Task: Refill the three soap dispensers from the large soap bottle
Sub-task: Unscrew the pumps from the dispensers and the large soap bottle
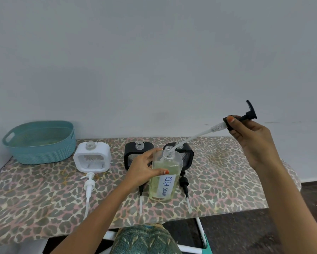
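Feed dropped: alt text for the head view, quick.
The left hand grips the large dish soap bottle while the right hand holds its black pump raised, tube tip at the bottle's neck. Behind stand a white dispenser and two black dispensers, uncapped, their pumps lying in front.

Soft, even, fairly dim light; faint shadows; wide-angle bowing at edges; perhaps slight softness
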Available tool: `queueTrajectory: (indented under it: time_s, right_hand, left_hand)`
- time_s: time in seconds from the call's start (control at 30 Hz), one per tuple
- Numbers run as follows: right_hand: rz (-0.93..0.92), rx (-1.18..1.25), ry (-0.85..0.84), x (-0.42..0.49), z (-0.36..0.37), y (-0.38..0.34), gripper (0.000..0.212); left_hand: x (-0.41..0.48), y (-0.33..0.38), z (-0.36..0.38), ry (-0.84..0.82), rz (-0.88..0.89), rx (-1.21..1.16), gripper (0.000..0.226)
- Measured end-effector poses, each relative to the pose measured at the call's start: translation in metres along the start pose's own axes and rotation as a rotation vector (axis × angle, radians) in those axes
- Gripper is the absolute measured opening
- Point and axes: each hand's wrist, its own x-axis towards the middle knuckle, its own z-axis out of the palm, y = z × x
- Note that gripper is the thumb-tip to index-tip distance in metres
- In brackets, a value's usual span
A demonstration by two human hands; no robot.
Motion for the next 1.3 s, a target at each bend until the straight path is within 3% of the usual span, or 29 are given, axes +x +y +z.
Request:
queueTrajectory:
  time_s: [0.27, 0.53, 0.87, 0.97, 1.1, 1.3]
  right_hand:
    - [-0.047, 0.025, 0.002, -0.001, -0.009, -0.013, 0.062]
    - [-0.09, -0.004, 0.046, 0.001, -0.021, -0.019, 0.059]
    - [-0.06, -0.014, 0.087, 0.002, -0.028, -0.013, 0.051]
    - [-0.02, 0.041, 0.131, 0.0, -0.035, -0.013, 0.041]
    - [0.028, 0.078, 0.207, 0.002, -0.057, -0.005, 0.048]
    - [0.227, -0.034, 0.436, 0.021, -0.119, 0.055, 0.033]
  left_hand:
    - [0.001, -0.002, -0.002, -0.01, -0.016, -0.008, 0.061]
    - [0.001, -0.004, -0.002, -0.006, -0.044, -0.014, 0.077]
    - [0.002, -0.005, -0.002, -0.005, -0.044, -0.016, 0.072]
    - [0.001, -0.005, -0.002, -0.011, -0.043, -0.018, 0.072]
    - [0.0, -0.004, -0.001, -0.003, -0.037, -0.013, 0.07]
    - [-0.001, 0.002, 0.001, 0.008, -0.039, -0.003, 0.065]
